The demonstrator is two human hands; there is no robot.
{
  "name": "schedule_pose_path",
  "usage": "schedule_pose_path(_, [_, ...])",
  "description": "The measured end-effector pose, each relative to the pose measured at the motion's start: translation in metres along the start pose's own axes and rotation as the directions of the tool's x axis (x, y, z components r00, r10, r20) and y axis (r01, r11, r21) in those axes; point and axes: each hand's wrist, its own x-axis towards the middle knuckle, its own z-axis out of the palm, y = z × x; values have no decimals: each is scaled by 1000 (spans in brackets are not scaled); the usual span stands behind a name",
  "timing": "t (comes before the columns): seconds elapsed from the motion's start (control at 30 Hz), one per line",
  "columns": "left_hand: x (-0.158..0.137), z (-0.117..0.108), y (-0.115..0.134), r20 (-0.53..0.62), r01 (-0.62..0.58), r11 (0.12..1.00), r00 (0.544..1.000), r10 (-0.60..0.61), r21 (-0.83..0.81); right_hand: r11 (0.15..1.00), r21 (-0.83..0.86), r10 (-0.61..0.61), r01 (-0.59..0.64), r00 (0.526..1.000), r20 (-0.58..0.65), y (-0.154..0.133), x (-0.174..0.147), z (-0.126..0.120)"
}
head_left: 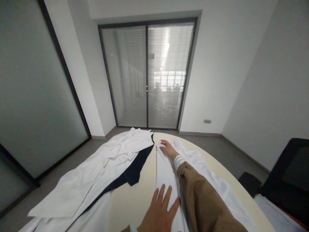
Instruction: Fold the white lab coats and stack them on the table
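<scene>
A white garment (166, 170) lies lengthwise on the right part of the round cream table (135, 203), with a long fold along its left side. My left hand (160, 209) rests flat on its near part, fingers spread. Farther off, my right hand (169, 149) touches the garment's far left corner; its fingers are slightly bent, with a gap between thumb and fingers. The right forearm, in a brown sleeve, crosses over the cloth and hides part of it. What kind of garment it is, I cannot tell.
Left of my hands, a rumpled pile of white clothes (96, 170) with a dark navy piece (132, 170) under the top layer hangs over the table's edge. A black chair (287, 170) stands at right, with pale cloth (277, 212) on it. Glass doors (147, 77) are behind.
</scene>
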Motion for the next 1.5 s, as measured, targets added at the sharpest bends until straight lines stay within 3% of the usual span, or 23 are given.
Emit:
schedule_pose_path(0.17, [1, -13, 3, 105, 36, 984, 994, -18, -175, 993, -86, -80, 79, 997, -16, -11, -12, -26])
schedule_pose_path(0.3, [2, -25, 6, 158, 98, 961, 986, -58, -257, 971, -131, -185, 202, 974, 130, -22, -38, -51])
schedule_pose_path(0.37, [4, -32, 5, 177, 126, 956, 981, -80, -266, 959, -162, -172, 234, 929, 327, -24, -56, -59])
schedule_pose_path(0.43, [6, -38, 4, 196, 144, 956, 976, -95, -256, 942, -206, -130, 265, 854, 504, -23, -72, -65])
schedule_pose_path(0.5, [10, -43, 4, 200, 152, 963, 974, -107, -224, 911, -238, -142, 337, 798, 586, -22, -87, -70])
schedule_pose_path(0.63, [14, -47, 15, 206, 114, 976, 976, -75, -184, 801, -309, -256, 513, 759, 598, -21, -107, -79])
schedule_pose_path(0.73, [13, -51, 24, 286, 101, 970, 958, -35, -220, 748, -368, -305, 553, 778, 548, -19, -116, -91])
schedule_pose_path(0.77, [12, -53, 25, 307, 111, 966, 951, -34, -235, 743, -390, -316, 544, 799, 512, -18, -118, -97])
schedule_pose_path(0.83, [10, -60, 23, 333, 138, 954, 942, -44, -264, 741, -505, -273, 442, 886, 375, -13, -122, -112])
schedule_pose_path(0.93, [10, -73, 18, 362, 173, 945, 930, -64, -279, 712, -688, -131, 139, 989, 64, -3, -126, -143])
schedule_pose_path(1.0, [11, -80, 18, 387, 195, 945, 918, -83, -261, 690, -723, -57, -33, 993, -100, 5, -130, -165])
schedule_pose_path(1.1, [11, -82, 22, 414, 239, 945, 901, -131, -223, 674, -711, 54, -202, 973, -225, 16, -136, -191])
schedule_pose_path(1.23, [7, -69, 26, 338, 230, 945, 930, -143, -233, 673, -683, 187, -285, 958, -216, 27, -145, -211])
schedule_pose_path(1.5, [1, -55, 20, 230, 118, 965, 971, -63, -236, 714, -654, 298, -249, 954, -38, 26, -159, -225])
